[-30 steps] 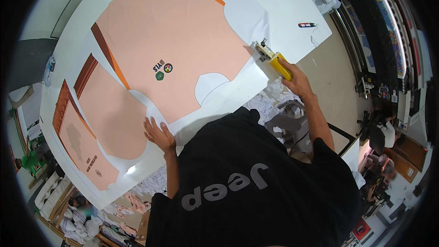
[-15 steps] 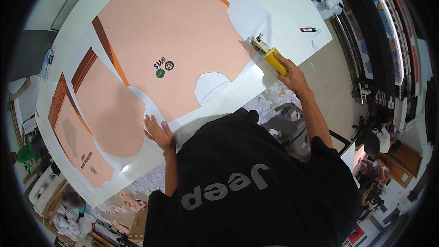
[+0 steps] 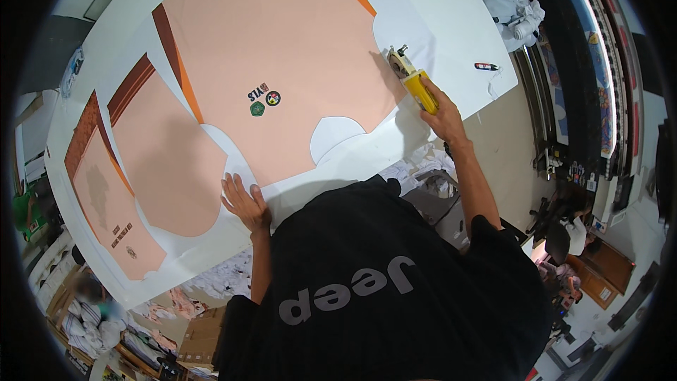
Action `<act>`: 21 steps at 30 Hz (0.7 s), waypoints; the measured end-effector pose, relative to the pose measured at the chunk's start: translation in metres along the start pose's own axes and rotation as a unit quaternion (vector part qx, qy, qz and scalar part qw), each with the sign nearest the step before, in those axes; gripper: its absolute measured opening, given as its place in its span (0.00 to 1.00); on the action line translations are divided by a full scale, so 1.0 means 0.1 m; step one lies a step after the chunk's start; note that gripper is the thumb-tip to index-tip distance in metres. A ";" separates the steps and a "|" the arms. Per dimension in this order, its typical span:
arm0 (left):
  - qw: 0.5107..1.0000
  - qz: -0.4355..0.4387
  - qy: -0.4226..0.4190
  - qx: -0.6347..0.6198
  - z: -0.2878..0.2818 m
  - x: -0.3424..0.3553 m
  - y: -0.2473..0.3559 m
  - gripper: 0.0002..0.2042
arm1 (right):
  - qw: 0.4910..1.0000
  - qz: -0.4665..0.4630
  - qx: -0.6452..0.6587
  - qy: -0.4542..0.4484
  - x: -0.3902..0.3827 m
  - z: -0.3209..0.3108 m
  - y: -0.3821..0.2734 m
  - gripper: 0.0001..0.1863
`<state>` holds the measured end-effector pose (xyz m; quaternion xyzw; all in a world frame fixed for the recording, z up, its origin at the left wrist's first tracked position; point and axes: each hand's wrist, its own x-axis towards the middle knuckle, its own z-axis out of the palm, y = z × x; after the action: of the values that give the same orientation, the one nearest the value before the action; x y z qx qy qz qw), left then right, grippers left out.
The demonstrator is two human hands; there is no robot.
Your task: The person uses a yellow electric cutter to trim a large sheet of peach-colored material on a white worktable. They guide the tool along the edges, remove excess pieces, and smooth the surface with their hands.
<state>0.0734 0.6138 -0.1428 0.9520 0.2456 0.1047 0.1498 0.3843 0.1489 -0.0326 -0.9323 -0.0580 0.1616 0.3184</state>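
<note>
My right hand (image 3: 444, 118) is closed around the yellow handle of a handheld rotary fabric cutter (image 3: 419, 87). The cutter's round head rests at the right edge of a large peach garment panel (image 3: 282, 35) printed on white cloth, with small emblems near its middle. My left hand (image 3: 246, 204) lies with fingers spread on the white cloth, between that panel and a second peach panel (image 3: 169, 162) to its left. A narrower peach piece (image 3: 113, 190) with brown and orange borders lies farther left.
The white table (image 3: 451, 21) curves across the view, with a dark marker (image 3: 486, 67) at its right. Bagged bundles (image 3: 518, 14) sit at the far right corner. White scraps (image 3: 224, 276) lie below the near edge, beside cardboard boxes (image 3: 201, 339). A long machine (image 3: 599, 92) stands at right.
The cutter has moved a little farther away along the large panel's right edge. My left hand stays flat in nearly the same place. The whole view has turned slightly.
</note>
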 end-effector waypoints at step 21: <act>0.999 -0.034 -0.013 -0.008 -0.03 -0.01 0.03 0.31 | 0.991 0.055 0.058 0.107 0.73 0.56 -0.93 0.51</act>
<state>0.0731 0.6113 -0.1389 0.9432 0.2751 0.0894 0.1637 0.4331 0.2704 -0.0367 -0.9259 0.0370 0.0812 0.3672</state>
